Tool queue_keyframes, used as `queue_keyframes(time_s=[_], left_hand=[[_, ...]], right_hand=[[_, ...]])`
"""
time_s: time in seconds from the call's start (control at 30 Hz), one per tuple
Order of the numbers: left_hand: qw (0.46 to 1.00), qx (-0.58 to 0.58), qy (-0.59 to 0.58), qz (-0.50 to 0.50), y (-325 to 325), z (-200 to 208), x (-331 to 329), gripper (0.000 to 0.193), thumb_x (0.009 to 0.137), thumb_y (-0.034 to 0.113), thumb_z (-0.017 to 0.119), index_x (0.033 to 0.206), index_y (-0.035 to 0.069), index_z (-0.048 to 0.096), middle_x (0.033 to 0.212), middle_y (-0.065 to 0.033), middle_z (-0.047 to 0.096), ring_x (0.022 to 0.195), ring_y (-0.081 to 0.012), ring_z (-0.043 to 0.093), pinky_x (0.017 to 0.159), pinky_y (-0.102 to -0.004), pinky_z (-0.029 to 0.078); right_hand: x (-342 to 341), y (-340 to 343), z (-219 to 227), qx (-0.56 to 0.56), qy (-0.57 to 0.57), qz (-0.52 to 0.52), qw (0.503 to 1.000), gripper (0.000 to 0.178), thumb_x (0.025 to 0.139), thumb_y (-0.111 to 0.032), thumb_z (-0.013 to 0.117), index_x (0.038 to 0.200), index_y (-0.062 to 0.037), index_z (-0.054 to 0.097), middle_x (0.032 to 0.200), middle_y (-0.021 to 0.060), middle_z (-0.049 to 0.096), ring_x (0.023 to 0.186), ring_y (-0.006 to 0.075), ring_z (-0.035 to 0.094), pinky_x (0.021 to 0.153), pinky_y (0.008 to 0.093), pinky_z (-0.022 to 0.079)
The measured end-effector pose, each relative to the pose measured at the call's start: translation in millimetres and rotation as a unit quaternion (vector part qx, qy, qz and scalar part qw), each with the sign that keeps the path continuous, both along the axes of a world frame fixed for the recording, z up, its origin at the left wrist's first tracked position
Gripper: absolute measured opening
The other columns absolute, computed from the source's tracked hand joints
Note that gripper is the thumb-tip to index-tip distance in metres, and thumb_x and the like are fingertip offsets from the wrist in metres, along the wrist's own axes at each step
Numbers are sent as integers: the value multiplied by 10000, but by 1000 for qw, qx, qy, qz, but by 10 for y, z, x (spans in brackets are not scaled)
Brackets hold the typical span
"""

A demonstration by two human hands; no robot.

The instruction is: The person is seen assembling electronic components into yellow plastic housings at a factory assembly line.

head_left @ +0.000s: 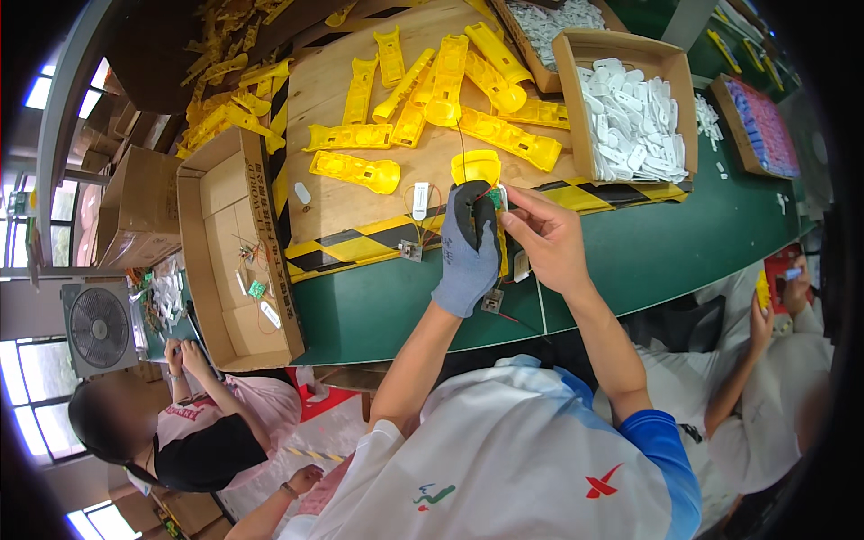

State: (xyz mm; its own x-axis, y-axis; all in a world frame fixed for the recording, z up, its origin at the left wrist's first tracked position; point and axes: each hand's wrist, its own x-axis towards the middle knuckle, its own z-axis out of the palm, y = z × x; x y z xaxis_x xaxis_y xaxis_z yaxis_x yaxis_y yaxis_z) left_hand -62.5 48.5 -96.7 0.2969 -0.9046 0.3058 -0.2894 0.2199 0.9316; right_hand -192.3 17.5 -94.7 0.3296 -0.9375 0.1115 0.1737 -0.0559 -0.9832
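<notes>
My left hand [468, 247], in a grey and black glove, grips a yellow plastic housing [477, 167] that sticks out above the fingers. My bare right hand [545, 236] pinches a small green circuit board [494, 200] with thin red and black wires against that housing. A white oblong plastic part [420, 200] lies just left of the glove on the wooden board. Two small wired modules [410, 251] [491, 301] rest near the green table edge below my hands.
Several yellow housings [423, 99] cover the wooden board [333, 207]. A cardboard box of white parts [630, 112] stands at the right, a nearly empty box [238, 261] at the left. Seated people are at lower left and right; a fan [97, 326] is far left.
</notes>
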Motion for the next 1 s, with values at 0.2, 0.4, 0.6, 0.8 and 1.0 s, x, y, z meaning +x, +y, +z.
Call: queue_keyframes(time_s=[0.2, 0.4, 0.6, 0.8, 1.0], left_hand=[[997, 25, 65, -36, -27, -90, 23, 259, 862, -10, 524, 1120, 12, 525, 1009, -178, 591, 909, -314, 611, 794, -371, 495], [999, -36, -3, -23, 2, -41, -51, 251, 883, 9, 510, 1132, 14, 536, 1008, -179, 596, 915, -314, 608, 810, -370, 491], [953, 78, 212, -202, 289, -9, -203, 466, 975, 169, 490, 1372, -16, 332, 1185, -149, 505, 1060, -217, 517, 896, -366, 452], [886, 256, -60, -382, 467, 823, 229, 604, 871, 276, 632, 1415, 93, 444, 1032, -190, 649, 887, -266, 629, 825, -376, 488], [937, 30, -339, 72, 7, 358, 1318, 550, 820, 59, 601, 1357, 114, 503, 1223, -136, 594, 1118, -347, 547, 980, -440, 415]], right_hand=[[-10, 13, -4, -36, 10, -16, 999, 381, 890, 6, 642, 1269, -8, 602, 1195, 119, 645, 919, 101, 629, 778, 220, 504], [-79, 53, 109, -248, 165, -56, 953, 387, 853, -28, 653, 1228, 53, 602, 1189, 212, 623, 975, 295, 658, 866, 325, 504], [-365, 325, 571, -274, 279, -34, 920, 645, 801, -185, 720, 1352, 40, 469, 1210, 267, 576, 1092, 402, 585, 957, 408, 455], [-1273, 635, 561, -130, 406, -72, 902, 635, 763, -81, 747, 1345, -15, 501, 1219, 181, 601, 1115, 305, 600, 984, 362, 438], [-2422, 382, -5, -79, 587, -327, 736, 601, 866, -222, 701, 1380, -7, 475, 1238, 213, 599, 1117, 355, 595, 963, 387, 452]])
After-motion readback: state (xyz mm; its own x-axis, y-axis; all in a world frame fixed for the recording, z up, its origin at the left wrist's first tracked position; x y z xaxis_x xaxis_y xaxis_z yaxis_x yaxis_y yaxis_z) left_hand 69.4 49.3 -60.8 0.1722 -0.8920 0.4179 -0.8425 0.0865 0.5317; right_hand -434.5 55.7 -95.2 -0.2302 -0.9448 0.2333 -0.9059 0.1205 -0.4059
